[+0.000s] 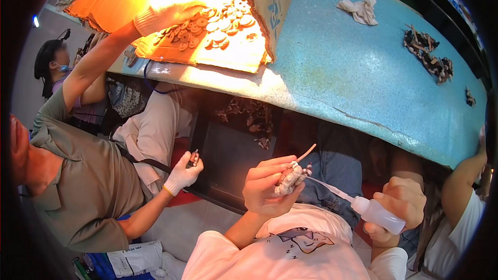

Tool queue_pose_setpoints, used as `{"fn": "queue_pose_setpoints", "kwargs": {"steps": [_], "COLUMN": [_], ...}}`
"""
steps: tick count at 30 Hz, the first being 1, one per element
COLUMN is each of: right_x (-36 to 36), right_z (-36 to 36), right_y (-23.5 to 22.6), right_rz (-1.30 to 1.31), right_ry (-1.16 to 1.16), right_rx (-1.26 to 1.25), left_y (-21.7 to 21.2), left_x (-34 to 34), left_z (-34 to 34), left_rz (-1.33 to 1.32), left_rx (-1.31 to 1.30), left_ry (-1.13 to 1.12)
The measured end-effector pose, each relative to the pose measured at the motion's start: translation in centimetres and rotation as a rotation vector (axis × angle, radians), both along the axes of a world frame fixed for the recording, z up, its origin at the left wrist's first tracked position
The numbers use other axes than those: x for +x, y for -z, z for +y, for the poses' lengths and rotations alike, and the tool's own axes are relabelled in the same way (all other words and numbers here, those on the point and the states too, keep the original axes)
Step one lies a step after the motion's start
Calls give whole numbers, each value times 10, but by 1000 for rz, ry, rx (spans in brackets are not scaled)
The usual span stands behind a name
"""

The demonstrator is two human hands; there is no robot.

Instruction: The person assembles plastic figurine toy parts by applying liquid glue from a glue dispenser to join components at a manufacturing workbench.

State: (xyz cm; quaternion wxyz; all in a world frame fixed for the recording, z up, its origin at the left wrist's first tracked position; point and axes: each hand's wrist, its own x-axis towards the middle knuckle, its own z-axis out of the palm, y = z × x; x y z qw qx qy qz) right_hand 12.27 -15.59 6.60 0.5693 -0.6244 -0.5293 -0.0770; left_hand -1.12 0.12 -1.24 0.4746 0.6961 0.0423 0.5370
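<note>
White plastic squeeze bottle [377, 213] sits gripped in my right hand [397, 206], fingers wrapped round it, its thin nozzle reaching the one pale figurine [290, 178] pinched in my left hand [267, 186]; details blur. Beyond, a neighbour's gloved hand [182, 173] half hides something dark. Farther, countless discs [218, 23] glare under lamplight on the blue table [353, 67].

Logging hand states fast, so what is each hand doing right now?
Left hand: closed on a small pale figurine.
Right hand: closed on a white squeeze bottle, nozzle at the figurine.
</note>
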Motion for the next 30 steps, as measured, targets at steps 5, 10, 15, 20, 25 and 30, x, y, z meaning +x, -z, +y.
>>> {"fn": "queue_pose_setpoints", "kwargs": {"steps": [5, 10, 15, 20, 25, 30], "right_x": [1, 1, 1, 1, 2, -1], "right_z": [1, -2, 1, 1, -1, 0], "right_y": [6, 5, 3, 5, 4, 6], "right_rz": [-61, -60, -15, -5, -49, -22], "right_ry": [-8, -5, -8, -24, 17, -11], "right_rx": [-12, 0, 30, 13, 53, 95], "left_y": [1, 1, 0, 0, 1, 1], "left_x": [-2, -2, -1, -2, 0, 0], "left_z": [1, 1, 0, 1, 1, 1], "left_rz": [5, -3, -8, -13, -28, -2], "left_rx": [-1, -2, 4, -1, -9, -38], "left_ry": [0, 3, 1, 10, 25, 24]}}
